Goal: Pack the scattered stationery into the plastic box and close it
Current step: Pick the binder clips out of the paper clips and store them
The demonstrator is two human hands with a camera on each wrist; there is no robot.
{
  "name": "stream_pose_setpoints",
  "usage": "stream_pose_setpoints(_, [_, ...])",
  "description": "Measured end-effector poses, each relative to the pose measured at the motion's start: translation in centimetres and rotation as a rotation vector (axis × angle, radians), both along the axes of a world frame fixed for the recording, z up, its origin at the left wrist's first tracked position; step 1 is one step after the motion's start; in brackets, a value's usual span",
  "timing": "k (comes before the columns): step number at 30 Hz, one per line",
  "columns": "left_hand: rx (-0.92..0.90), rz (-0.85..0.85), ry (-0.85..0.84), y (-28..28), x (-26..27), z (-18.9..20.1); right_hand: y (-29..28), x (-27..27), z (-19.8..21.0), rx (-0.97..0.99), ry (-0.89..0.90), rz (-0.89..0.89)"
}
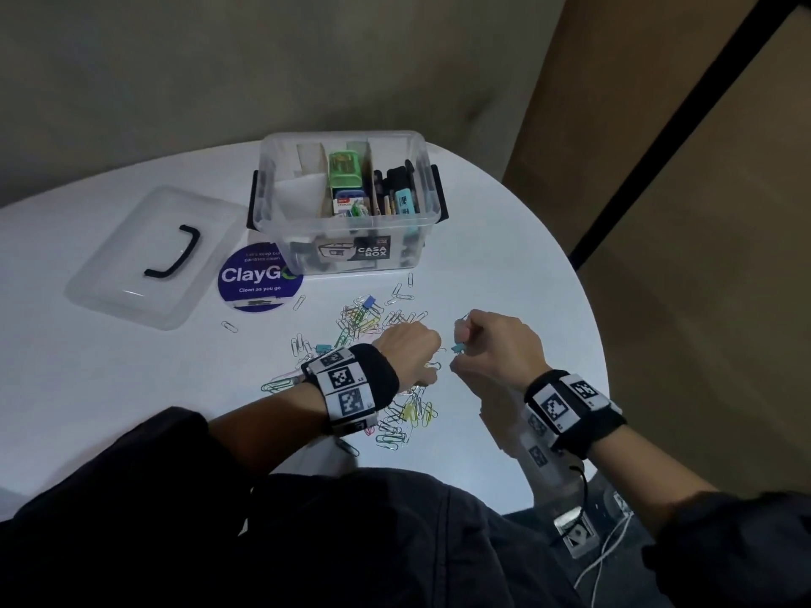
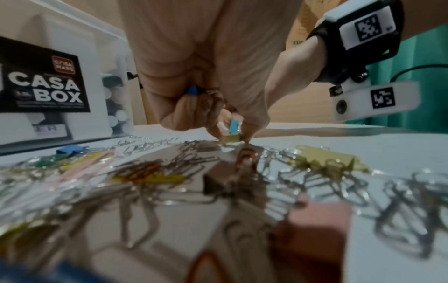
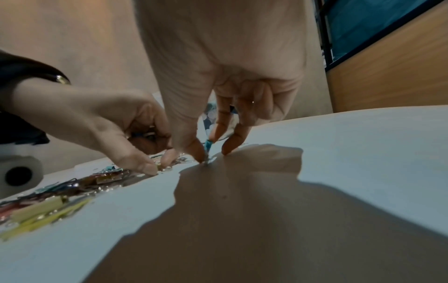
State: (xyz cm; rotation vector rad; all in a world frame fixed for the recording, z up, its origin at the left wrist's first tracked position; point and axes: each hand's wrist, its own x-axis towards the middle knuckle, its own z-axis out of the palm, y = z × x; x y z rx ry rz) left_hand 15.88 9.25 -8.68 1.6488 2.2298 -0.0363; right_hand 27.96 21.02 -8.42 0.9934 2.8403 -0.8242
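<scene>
Loose paper clips (image 1: 364, 320) and small binder clips lie in a heap on the white table (image 1: 504, 265), in front of the open clear plastic box (image 1: 346, 239). My left hand (image 1: 421, 349) is curled over the heap. It holds several clips in its palm, a blue clip (image 2: 192, 91) among them, and pinches a yellow binder clip (image 3: 160, 167) at the table top. Just to the right, my right hand (image 1: 461, 340) pinches a teal binder clip (image 3: 208, 144) between thumb and forefinger, the tips touching the table.
The box's clear lid (image 1: 153, 256) with a black handle lies flat at the left. A round blue ClayGo sticker (image 1: 259, 276) sits between lid and box. The box holds pens, a green stapler and erasers. The table's curved edge runs close on the right.
</scene>
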Motion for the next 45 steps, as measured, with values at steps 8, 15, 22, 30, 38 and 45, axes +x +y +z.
stream_pose_setpoints(8, [-0.043,-0.025,-0.085,-0.5,-0.6,-0.3,1.8,-2.3,-0.3,-0.309,0.209,-0.135])
stream_pose_setpoints(15, [-0.003,-0.143,-0.024,-1.5,-1.5,0.1,2.6,-4.1,1.4,-0.644,0.329,-0.335])
stream_pose_setpoints(22, [-0.01,-0.258,0.171,-2.4,-1.9,0.1,2.3,-3.8,1.7,-0.589,0.3,-0.297])
stream_pose_setpoints(30, [0.38,0.153,-0.284,-4.8,-3.4,4.4,1.1,-8.8,8.2,-1.056,0.416,-0.283])
stream_pose_setpoints(38, [0.956,0.963,-0.708,-6.2,-14.8,10.8,-3.8,-19.3,13.7,-1.142,0.407,-0.198])
stream_pose_setpoints(45, [0.617,0.845,-0.308,-4.9,-19.4,11.8,-5.3,-24.0,14.6,-1.198,0.234,-0.143])
